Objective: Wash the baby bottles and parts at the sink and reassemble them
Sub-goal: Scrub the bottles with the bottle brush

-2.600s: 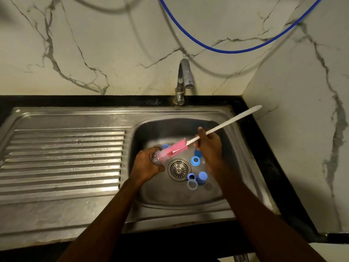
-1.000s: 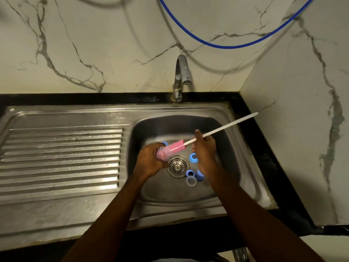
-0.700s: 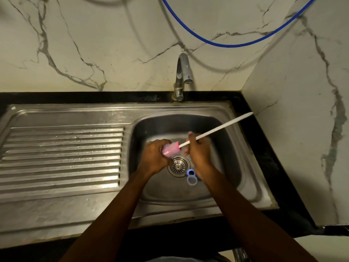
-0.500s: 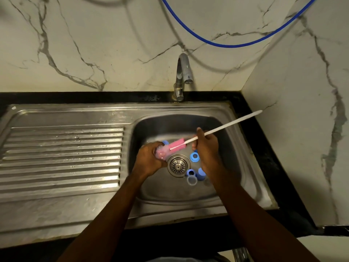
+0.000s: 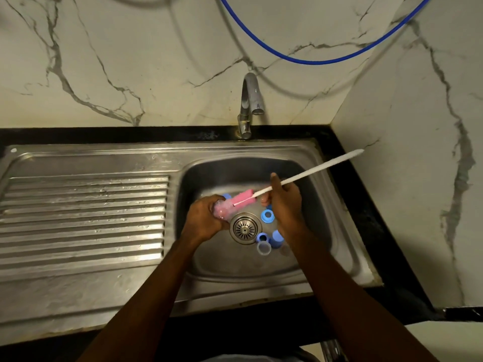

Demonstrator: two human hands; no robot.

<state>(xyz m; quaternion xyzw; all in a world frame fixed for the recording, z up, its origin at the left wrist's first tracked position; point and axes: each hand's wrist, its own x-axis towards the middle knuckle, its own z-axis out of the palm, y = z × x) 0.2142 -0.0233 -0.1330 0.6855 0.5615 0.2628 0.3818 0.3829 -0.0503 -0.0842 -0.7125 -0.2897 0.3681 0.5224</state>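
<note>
Over the sink basin (image 5: pixel 321 259), my left hand (image 5: pixel 203 220) grips a clear baby bottle (image 5: pixel 222 210) lying on its side, mouth toward the right. My right hand (image 5: pixel 285 205) grips the white handle of a bottle brush (image 5: pixel 308 174); its pink sponge head (image 5: pixel 241 199) sits partly inside the bottle's mouth. On the basin floor near the drain (image 5: pixel 245 228) lie blue bottle rings (image 5: pixel 267 216) and caps (image 5: pixel 276 237), plus a clear cap (image 5: pixel 263 248). Another blue part (image 5: pixel 226 196) peeks out behind the bottle.
A steel tap (image 5: pixel 250 100) stands at the back of the sink, with no water visible from it. The ribbed draining board (image 5: pixel 83 218) lies to the left. A marble wall (image 5: pixel 418 178) closes in on the right, and a blue hose (image 5: pixel 313 60) hangs above.
The brush head has gone into the bottle and come partly back out again, my right hand moving left and then right. My left hand has kept the bottle in place.
</note>
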